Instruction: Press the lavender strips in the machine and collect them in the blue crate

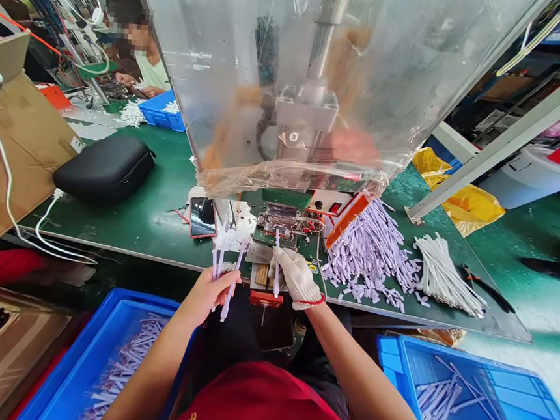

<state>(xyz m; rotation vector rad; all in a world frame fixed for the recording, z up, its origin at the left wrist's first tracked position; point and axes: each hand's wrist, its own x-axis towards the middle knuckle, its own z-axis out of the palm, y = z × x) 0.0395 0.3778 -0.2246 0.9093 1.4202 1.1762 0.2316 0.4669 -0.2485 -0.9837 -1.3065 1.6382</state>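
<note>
My bare left hand is closed around a few pale purple strips, which stick out above and below the fingers. My right hand, in a white knitted glove, pinches one pale purple strip. That strip's far end reaches up to a small metal fixture beneath the press. Just below the right hand is a red clamp at the table edge. A large heap of similar purple strips lies to the right of the fixture.
A clear plastic guard hangs over the fixture. White ties and pliers lie on the right. At left are a phone and a black case. Blue bins with strips flank me. A co-worker sits at far left.
</note>
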